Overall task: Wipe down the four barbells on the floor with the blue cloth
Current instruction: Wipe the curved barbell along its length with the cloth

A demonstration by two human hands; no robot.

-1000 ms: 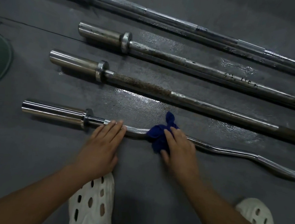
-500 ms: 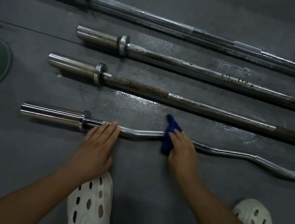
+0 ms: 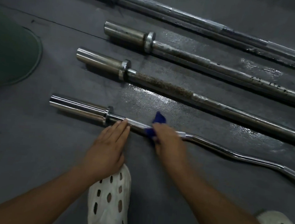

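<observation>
Several barbells lie side by side on the dark floor. Nearest me is a shiny curl bar (image 3: 228, 151) with a wavy shaft. Beyond it lie a rusty bar (image 3: 164, 86), a second worn bar (image 3: 200, 61) and a long grey bar (image 3: 194, 18) at the top. My left hand (image 3: 107, 148) rests flat on the curl bar's shaft beside its collar, fingers straight. My right hand (image 3: 170, 142) holds the blue cloth (image 3: 157, 124) around the curl bar's knurled shaft, just right of my left hand.
A green round plate (image 3: 15, 52) lies on the floor at the left. Wet shiny patches (image 3: 153, 96) show on the floor between the bars. My two white perforated shoes (image 3: 109, 200) stand below my hands.
My right hand slid the blue cloth along the curl bar, first right and then back left, ending closer to my left hand. My view shifted left, and my left hand stayed on the bar.
</observation>
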